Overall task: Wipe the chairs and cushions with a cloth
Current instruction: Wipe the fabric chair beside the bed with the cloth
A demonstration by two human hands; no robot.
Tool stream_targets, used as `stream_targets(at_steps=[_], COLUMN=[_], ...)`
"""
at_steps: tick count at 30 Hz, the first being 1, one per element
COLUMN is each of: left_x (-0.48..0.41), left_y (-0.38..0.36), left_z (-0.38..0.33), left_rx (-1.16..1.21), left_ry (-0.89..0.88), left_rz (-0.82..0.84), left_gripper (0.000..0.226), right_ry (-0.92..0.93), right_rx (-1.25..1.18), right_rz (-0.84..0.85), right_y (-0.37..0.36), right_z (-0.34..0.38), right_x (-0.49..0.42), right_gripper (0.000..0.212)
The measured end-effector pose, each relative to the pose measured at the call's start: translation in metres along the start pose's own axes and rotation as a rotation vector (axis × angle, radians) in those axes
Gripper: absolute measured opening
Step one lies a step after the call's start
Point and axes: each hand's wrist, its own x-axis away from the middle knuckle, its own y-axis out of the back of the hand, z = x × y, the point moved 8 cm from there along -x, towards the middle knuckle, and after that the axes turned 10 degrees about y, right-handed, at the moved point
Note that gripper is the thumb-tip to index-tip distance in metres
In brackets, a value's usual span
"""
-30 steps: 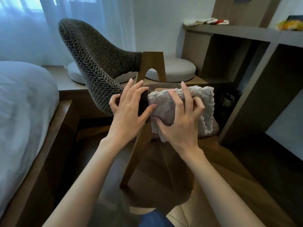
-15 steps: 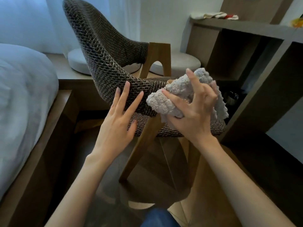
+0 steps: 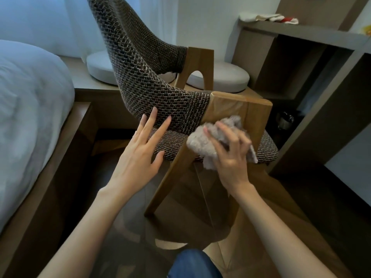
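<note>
A chair (image 3: 152, 91) with dark woven upholstery and a wooden frame stands in front of me, its near wooden arm and leg (image 3: 236, 105) closest. My right hand (image 3: 230, 155) grips a bunched grey fluffy cloth (image 3: 202, 145) and holds it against the wooden arm, just below its top. My left hand (image 3: 140, 155) has straight fingers, the fingertips touching the woven side of the chair by the seat edge.
A bed with a white duvet (image 3: 30, 109) lies to the left on a dark wooden base. Two round white cushions (image 3: 224, 79) sit on the window ledge behind the chair. A desk with shelves (image 3: 321, 57) stands at the right. My knee (image 3: 192, 265) shows at the bottom.
My right hand bunched the cloth and brought it down onto the wooden arm. My left hand let go of the cloth and now touches the woven fabric. The view moved closer to the chair.
</note>
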Motion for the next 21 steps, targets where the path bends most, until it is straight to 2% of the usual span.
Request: stream_targets(at_steps=[3, 7, 9, 12, 15, 18, 21], left_x=[0.001, 0.003, 0.006, 0.009, 0.01, 0.011, 0.008], left_y=[-0.002, -0.002, -0.007, -0.015, -0.016, -0.01, -0.006], left_z=[0.001, 0.009, 0.014, 0.021, 0.024, 0.026, 0.033], left_rx=[-0.01, -0.025, -0.051, -0.071, -0.082, -0.062, -0.024], left_ry=[0.003, 0.014, 0.01, 0.011, 0.014, 0.046, 0.132], left_rz=[0.005, 0.001, 0.018, 0.066, 0.066, 0.015, -0.002], left_gripper=[0.084, 0.082, 0.083, 0.084, 0.081, 0.065, 0.049], right_ry=[-0.167, -0.286, -0.4, -0.712, -0.746, -0.626, -0.638], right_rx=[-0.05, -0.157, -0.365, -0.705, -0.679, -0.564, -0.47], right_rz=[-0.118, -0.145, -0.044, 0.184, 0.269, 0.048, -0.177], right_y=[0.002, -0.014, -0.036, -0.076, -0.085, -0.058, -0.046], right_z=[-0.007, 0.011, 0.028, 0.055, 0.068, 0.059, 0.044], right_x=[-0.014, 0.005, 0.023, 0.057, 0.067, 0.048, 0.042], right_gripper=[0.043, 0.04, 0.04, 0.054, 0.053, 0.04, 0.036])
